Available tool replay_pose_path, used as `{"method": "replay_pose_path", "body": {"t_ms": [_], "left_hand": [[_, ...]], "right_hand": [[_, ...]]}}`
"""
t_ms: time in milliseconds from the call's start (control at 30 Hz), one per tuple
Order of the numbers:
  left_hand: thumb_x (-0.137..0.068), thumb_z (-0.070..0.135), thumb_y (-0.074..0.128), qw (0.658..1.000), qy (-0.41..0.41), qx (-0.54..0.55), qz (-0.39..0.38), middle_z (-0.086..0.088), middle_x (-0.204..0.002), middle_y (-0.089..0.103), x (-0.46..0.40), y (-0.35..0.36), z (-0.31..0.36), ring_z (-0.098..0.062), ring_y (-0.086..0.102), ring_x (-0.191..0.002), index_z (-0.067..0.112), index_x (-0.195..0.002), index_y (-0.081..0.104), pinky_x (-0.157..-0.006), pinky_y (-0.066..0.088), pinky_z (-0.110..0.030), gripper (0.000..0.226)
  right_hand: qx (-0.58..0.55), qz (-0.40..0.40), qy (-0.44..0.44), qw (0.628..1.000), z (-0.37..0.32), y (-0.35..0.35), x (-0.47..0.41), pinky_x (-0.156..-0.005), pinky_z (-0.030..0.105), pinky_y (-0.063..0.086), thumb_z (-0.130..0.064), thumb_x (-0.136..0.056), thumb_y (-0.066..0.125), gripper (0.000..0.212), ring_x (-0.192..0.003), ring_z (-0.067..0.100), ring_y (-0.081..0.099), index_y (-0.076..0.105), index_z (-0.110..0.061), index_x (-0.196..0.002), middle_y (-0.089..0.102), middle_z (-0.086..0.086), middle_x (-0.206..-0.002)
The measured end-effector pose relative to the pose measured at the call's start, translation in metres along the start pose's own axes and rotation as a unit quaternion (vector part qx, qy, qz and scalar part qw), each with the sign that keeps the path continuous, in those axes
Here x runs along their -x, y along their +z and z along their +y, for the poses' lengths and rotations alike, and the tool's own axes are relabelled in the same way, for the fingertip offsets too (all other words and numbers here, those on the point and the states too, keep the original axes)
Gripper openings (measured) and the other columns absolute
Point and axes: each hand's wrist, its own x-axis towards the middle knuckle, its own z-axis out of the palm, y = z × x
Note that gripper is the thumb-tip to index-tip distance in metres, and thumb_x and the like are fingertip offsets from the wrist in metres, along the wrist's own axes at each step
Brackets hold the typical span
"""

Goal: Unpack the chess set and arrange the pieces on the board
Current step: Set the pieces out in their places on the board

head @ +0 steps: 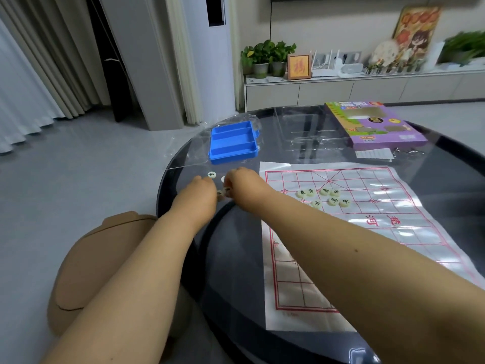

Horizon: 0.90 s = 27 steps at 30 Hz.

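1. Both hands work close together at the left edge of the round dark glass table (236, 258), off the board. The left hand (200, 191) has its fingers curled down over small pale discs; whether it actually grips one, I cannot tell. The right hand (241, 179) pinches a pale round chess piece (227, 191) at its fingertips.
2. Judgement: loose pieces are being gathered here for transfer to the board.
3. One more loose piece with a dark character (211, 175) lies just beyond the left hand.
4. The white plastic sheet board with red grid (367, 232) lies flat to the right; a cluster of seven pale pieces (324, 197) sits unsorted near its far end, not on starting points.
5. The blue plastic three-compartment tray (233, 142) rests on clear plastic wrapping (189, 151); its compartments show nothing inside.
6. The purple cardboard box (372, 124) lies at the far side.
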Motion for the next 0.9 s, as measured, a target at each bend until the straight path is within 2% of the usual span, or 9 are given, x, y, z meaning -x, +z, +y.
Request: {"method": "replay_pose_path", "body": {"t_ms": [67,200,267,333,500,567,667,767,900], "left_hand": [[-0.095,0.03,0.052,0.999,0.021,0.026,0.0,-0.015,-0.111,0.05,-0.001,-0.006,0.024,-0.032,0.055,-0.095,0.005,-0.109,0.057,-0.077,0.044,-0.038,0.029],[-0.095,0.032,0.055,0.995,0.068,0.068,0.001,-0.007,-0.109,0.052,-0.001,-0.009,0.078,-0.023,0.056,-0.09,0.011,-0.108,0.058,-0.074,0.045,-0.033,0.026],[-0.094,0.033,0.056,0.993,0.095,0.074,-0.013,-0.004,-0.108,0.054,-0.001,-0.003,0.099,-0.021,0.058,-0.09,0.011,-0.108,0.057,-0.075,0.048,-0.032,0.026],[-0.095,0.026,0.055,0.991,0.11,0.065,-0.036,-0.005,-0.109,0.054,-0.006,0.007,0.113,-0.021,0.058,-0.085,0.01,-0.108,0.056,-0.068,0.045,-0.029,0.021],[-0.094,0.017,0.054,0.99,0.117,0.037,-0.065,-0.009,-0.111,0.052,-0.018,0.023,0.131,-0.022,0.058,-0.079,0.009,-0.105,0.055,-0.063,0.043,-0.029,0.014],[-0.094,0.023,0.056,0.99,0.113,0.05,-0.062,-0.009,-0.114,0.052,-0.02,0.024,0.136,-0.025,0.059,-0.086,0.009,-0.106,0.055,-0.069,0.046,-0.032,0.019],[-0.095,0.033,0.054,0.991,0.101,0.067,-0.057,-0.007,-0.119,0.05,-0.021,0.018,0.136,-0.024,0.058,-0.097,0.009,-0.119,0.053,-0.082,0.049,-0.034,0.034],[-0.097,0.029,0.05,0.992,0.085,0.088,-0.016,-0.006,-0.117,0.05,-0.021,0.014,0.126,-0.022,0.056,-0.098,0.011,-0.117,0.054,-0.086,0.051,-0.037,0.027],[-0.095,0.019,0.053,0.993,0.036,0.098,0.048,-0.006,-0.113,0.05,-0.016,0.01,0.102,-0.021,0.054,-0.096,0.011,-0.109,0.054,-0.083,0.052,-0.038,0.016]], "right_hand": [[-0.034,0.019,0.016,0.999,0.023,-0.017,0.018,-0.078,0.03,0.046,-0.006,-0.085,0.059,0.019,-0.096,0.029,0.061,0.066,-0.009,-0.102,0.061,0.011,-0.103],[-0.066,0.041,0.086,0.993,0.083,-0.047,0.058,-0.076,0.033,0.051,-0.011,-0.091,0.058,0.017,-0.091,0.03,0.064,0.068,-0.007,-0.104,0.067,0.012,-0.103],[-0.081,0.052,0.127,0.987,0.115,-0.055,0.075,-0.066,0.028,0.049,-0.013,-0.092,0.058,0.015,-0.083,0.026,0.064,0.068,-0.008,-0.103,0.068,0.009,-0.101],[-0.09,0.058,0.163,0.981,0.144,-0.058,0.087,-0.061,0.025,0.045,-0.012,-0.091,0.057,0.015,-0.078,0.024,0.061,0.068,-0.008,-0.103,0.067,0.009,-0.099],[-0.052,0.05,0.205,0.976,0.186,-0.049,0.104,-0.081,0.026,0.043,-0.001,-0.086,0.051,0.03,-0.105,0.027,0.058,0.066,-0.012,-0.11,0.063,0.007,-0.118],[-0.045,0.036,0.2,0.978,0.192,-0.048,0.105,-0.086,0.026,0.043,-0.001,-0.087,0.05,0.034,-0.109,0.026,0.056,0.064,-0.012,-0.116,0.06,0.008,-0.122],[-0.052,0.04,0.194,0.979,0.193,-0.051,0.103,-0.094,0.029,0.042,-0.012,-0.091,0.057,0.036,-0.114,0.026,0.054,0.058,-0.011,-0.126,0.055,0.009,-0.129],[-0.053,0.071,0.178,0.98,0.185,-0.055,0.098,-0.098,0.032,0.041,-0.022,-0.093,0.057,0.038,-0.116,0.026,0.052,0.055,-0.011,-0.129,0.053,0.01,-0.129],[-0.063,0.092,0.122,0.986,0.151,-0.051,0.077,-0.1,0.037,0.044,-0.023,-0.094,0.056,0.034,-0.114,0.026,0.052,0.058,-0.012,-0.126,0.057,0.009,-0.126]]}}
